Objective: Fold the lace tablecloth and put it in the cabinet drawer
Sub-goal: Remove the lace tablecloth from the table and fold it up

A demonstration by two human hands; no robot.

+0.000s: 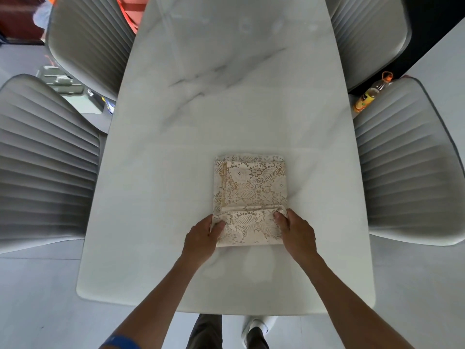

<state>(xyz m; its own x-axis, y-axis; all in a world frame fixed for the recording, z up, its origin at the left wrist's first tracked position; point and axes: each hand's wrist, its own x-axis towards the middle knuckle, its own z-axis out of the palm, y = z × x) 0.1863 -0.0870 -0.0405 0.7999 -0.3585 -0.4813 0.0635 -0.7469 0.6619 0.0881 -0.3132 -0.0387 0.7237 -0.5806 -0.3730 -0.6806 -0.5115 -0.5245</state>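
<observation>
The cream lace tablecloth [250, 187] lies folded into a small rectangle on the white marble table [201, 109], near its front end. Its near end is turned over onto itself as a flap. My left hand [202, 239] grips the flap's left edge, thumb on top. At the flap's right edge, my right hand [294, 231] pinches the lace with the thumb on top. No cabinet or drawer is in view.
Two grey ribbed chairs stand at each long side of the table, the near ones at left [47, 159] and right [407, 159]. An orange drink bottle [370, 94] stands on the floor at the right. My legs show under the table's front edge.
</observation>
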